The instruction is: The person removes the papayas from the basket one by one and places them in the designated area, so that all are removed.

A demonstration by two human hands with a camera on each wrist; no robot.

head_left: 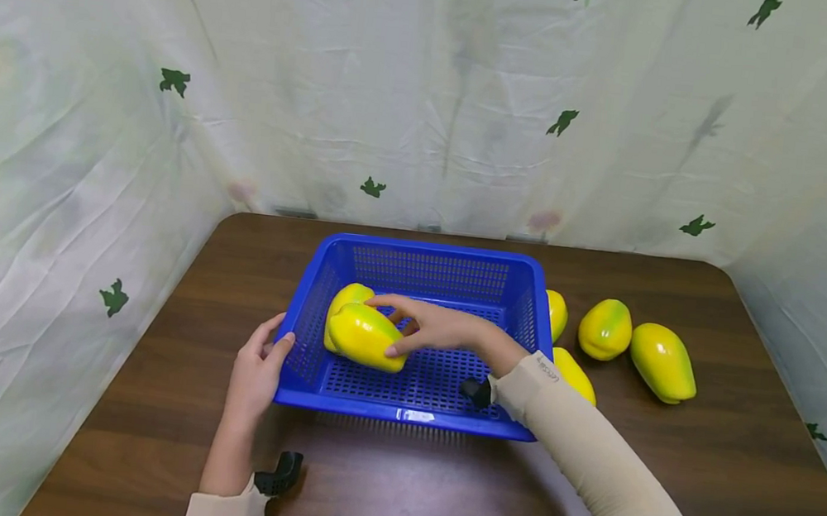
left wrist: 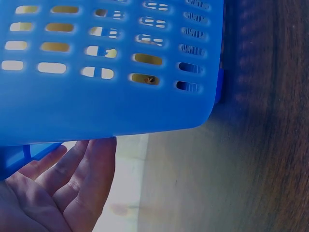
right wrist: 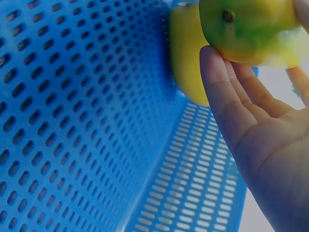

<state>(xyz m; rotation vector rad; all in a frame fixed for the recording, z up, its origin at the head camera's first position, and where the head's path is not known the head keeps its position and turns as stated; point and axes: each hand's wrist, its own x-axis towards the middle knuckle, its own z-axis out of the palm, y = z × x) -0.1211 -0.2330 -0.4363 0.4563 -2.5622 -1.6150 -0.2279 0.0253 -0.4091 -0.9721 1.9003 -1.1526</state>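
Observation:
A blue plastic basket (head_left: 406, 413) with slotted walls stands on the table. My left hand (head_left: 261, 364) grips its left rim, thumb on top; in the left wrist view the fingers (left wrist: 99, 179) reach under the rim (left wrist: 96, 137). Inside the basket, my right hand (head_left: 437, 327) holds a yellow-green mango (head_left: 364, 336) between thumb and fingers. Behind that fruit, a second mango (head_left: 346, 295) lies against the left wall, partly covered. The right wrist view shows the held mango (right wrist: 251, 34) above the fingertips (right wrist: 212, 60), with the other mango (right wrist: 188, 58) beyond.
Right of the basket lie more mangoes: one (head_left: 607, 330) and another (head_left: 663, 363) in full view, one (head_left: 556, 315) partly behind the basket's wall, one (head_left: 574, 376) partly behind the right forearm. A brown wooden table (head_left: 738, 455) reaches a pale patterned curtain (head_left: 428, 110).

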